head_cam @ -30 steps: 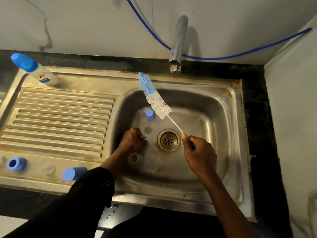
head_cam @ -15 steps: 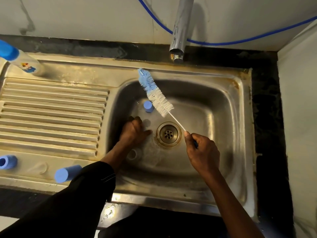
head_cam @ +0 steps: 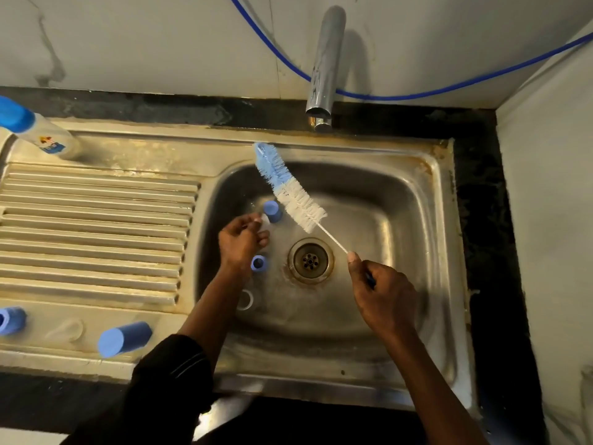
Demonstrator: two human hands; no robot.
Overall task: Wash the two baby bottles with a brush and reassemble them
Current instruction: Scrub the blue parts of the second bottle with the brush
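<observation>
Pinching a small clear bottle part in my left grip at frame centre, I should steady it over the sink and twist the brush, clenched by its handle in my right grip, gently inside.

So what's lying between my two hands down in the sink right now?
The drain, seen in the head view. A blue ring sits right beside the left hand, on the drain's side; the right hand holds the brush handle.
</observation>
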